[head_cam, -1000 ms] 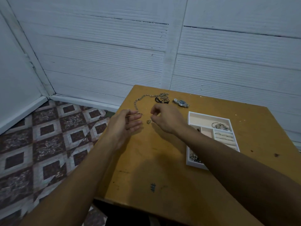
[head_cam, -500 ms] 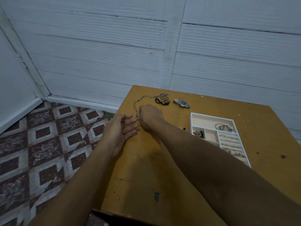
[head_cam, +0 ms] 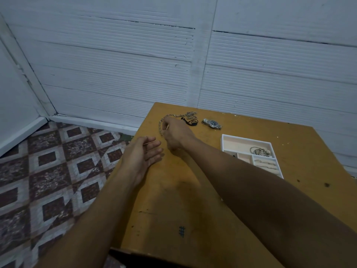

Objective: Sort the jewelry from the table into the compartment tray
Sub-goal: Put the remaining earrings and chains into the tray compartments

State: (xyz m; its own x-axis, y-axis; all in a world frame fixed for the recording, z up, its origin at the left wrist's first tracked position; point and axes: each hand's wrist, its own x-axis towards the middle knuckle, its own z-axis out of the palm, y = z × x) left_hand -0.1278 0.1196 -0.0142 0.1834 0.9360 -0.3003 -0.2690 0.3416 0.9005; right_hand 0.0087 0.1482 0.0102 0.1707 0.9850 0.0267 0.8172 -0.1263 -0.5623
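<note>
At far-left table (head_cam: 193, 200) edge, right hand (head_cam: 174, 132) has reached fwd from a sec ago, fingers now curled over silver chain (head_cam: 161, 123), prob. starting pickup for tray (head_cam: 228, 141); left hand (head_cam: 142, 158) open, empty.

white ribbed wall panels (head_cam: 135, 60), patterned tile floor (head_cam: 48, 171)

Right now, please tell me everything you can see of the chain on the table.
The chain is silver-looking metal with open links. It lies flat on the far left part of the wooden table, curving from a bunched end near the black band round to the left and down. The right hand is on its lower end, fingers closed there; whether they grip it is unclear.
</note>
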